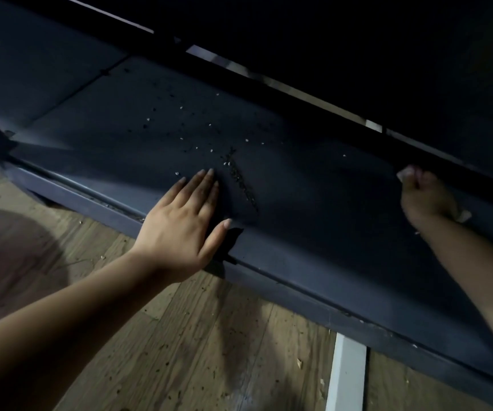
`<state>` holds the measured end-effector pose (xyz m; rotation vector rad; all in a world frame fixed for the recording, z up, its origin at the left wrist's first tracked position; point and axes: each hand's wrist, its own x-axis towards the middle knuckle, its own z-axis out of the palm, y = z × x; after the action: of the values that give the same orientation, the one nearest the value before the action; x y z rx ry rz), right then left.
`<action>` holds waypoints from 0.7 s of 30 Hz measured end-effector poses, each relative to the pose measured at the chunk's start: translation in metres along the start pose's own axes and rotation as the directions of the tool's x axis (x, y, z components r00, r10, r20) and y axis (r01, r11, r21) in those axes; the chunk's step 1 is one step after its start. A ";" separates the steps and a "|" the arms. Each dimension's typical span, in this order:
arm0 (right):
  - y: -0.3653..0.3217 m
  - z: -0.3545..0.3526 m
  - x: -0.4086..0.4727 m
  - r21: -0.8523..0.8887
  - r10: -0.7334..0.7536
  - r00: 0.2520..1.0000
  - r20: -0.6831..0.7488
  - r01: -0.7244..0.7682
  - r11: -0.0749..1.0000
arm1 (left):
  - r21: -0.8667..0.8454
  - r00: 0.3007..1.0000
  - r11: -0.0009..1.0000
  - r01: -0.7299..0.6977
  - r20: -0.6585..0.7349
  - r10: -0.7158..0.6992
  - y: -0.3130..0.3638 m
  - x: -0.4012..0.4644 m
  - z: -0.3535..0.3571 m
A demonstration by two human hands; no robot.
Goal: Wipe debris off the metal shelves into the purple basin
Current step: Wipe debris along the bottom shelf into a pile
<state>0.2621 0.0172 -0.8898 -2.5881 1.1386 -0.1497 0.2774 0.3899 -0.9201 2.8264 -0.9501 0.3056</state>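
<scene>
A dark metal shelf [313, 185] runs diagonally across the view, low above the floor. Small pale grains and dark crumbs [201, 140] lie scattered on it, and a dark line of swept crumbs [242, 182] runs just right of my left hand. My left hand [186, 221] lies flat on the shelf with straight fingers, thumb at the front edge. My right hand [423, 200] is farther right on the shelf, fingers curled round a whitish cloth or wad [463, 216] that shows at both sides of the fist. The purple basin [11, 256] sits blurred at the far left on the floor.
The shelf's front lip [313, 295] overhangs a wooden floor [209, 351] strewn with crumbs. A white strip [346, 375] crosses the floor at lower right. Another shelf [358, 54] hangs dark above, close over the lower one.
</scene>
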 end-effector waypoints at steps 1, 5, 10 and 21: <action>-0.010 0.000 0.003 -0.010 -0.010 1.000 0.025 0.010 1.000 | 0.001 1.000 1.000 -0.002 -0.003 0.002 0.000 0.000 0.000; -0.066 0.006 0.002 0.050 -0.157 0.982 0.108 0.152 0.987 | 0.002 1.000 1.000 -0.010 0.006 0.010 -0.001 0.001 -0.001; -0.144 0.047 -0.038 0.254 -0.523 0.831 0.187 0.474 0.843 | -0.004 1.000 1.000 -0.011 0.018 0.011 -0.002 0.002 -0.002; -0.174 0.062 -0.088 0.567 -0.720 0.666 0.196 0.522 0.637 | 0.029 0.998 0.998 -0.049 0.049 0.047 -0.013 -0.003 -0.011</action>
<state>0.3375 0.2070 -0.8900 -2.2840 -0.0326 -0.0219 0.2815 0.4040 -0.9109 2.8539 -1.0331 0.2599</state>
